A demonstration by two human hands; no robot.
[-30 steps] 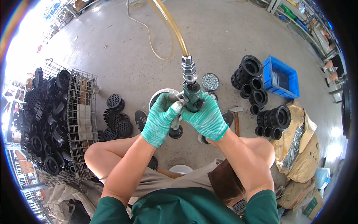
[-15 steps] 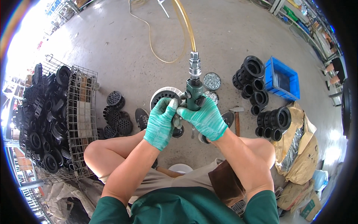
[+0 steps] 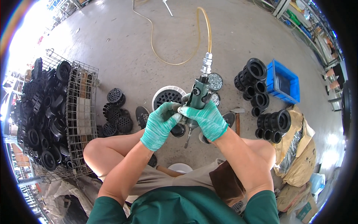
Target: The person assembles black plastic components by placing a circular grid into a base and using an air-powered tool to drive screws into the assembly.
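Observation:
My right hand (image 3: 209, 121), in a green-and-white knit glove, is wrapped round a dark green air screwdriver (image 3: 198, 93). The tool leans, its slim bit (image 3: 188, 138) pointing down toward my lap. A metal coupling (image 3: 206, 63) joins it to a yellowish air hose (image 3: 207, 30). My left hand (image 3: 160, 125), gloved alike, is closed with its fingertips against those of the right; whatever it pinches is hidden. Beyond the hands, a black slotted round grate (image 3: 169, 96) rests on a white round support (image 3: 156, 99). A round black piece (image 3: 178, 130) shows below the hands.
At left stands a wire cage (image 3: 82, 108) heaped with black plastic parts (image 3: 41, 119); several black grates (image 3: 118, 121) lie beside it. Two dishes of small metal pieces (image 3: 215, 81), a hammer (image 3: 238, 121), black ring-shaped parts (image 3: 257, 89), a blue crate (image 3: 281, 82) and brown sacks (image 3: 298, 160) are at right.
The air screwdriver has tilted: its hose end swung right and its bit now shows pointing down and left. Both hands stay close together.

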